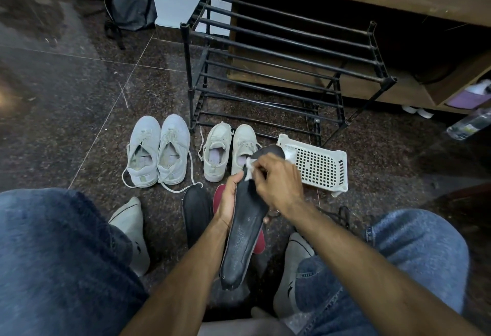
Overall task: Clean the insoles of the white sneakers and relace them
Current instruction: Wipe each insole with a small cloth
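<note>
On the dark speckled stone floor (79, 91), a larger pair of laced white canvas sneakers (159, 151) is seen at left. A second dark insole (197, 216) lies flat just in front of them, and the edge of a red insole (219, 197) shows beside it.

At centre, the long black foam insole (240, 240) is held up over the floor. Its left edge is gripped by the left hand (228, 200), fingers curled round from beneath. Near the toe end, a small crumpled white wipe (249, 168) is pinched in the right hand (276, 184) and pressed onto the insole's surface.

Behind the hands, a smaller pair of white sneakers (229, 149) is set before a black metal shoe rack (287, 64). At right, a white perforated plastic basket (318, 167) rests on the floor.

Risks judged from here: only one edge is held, so hard wiping could bend or fold the foam, or slip it out of the grip. The small wipe could tear or shed.
</note>
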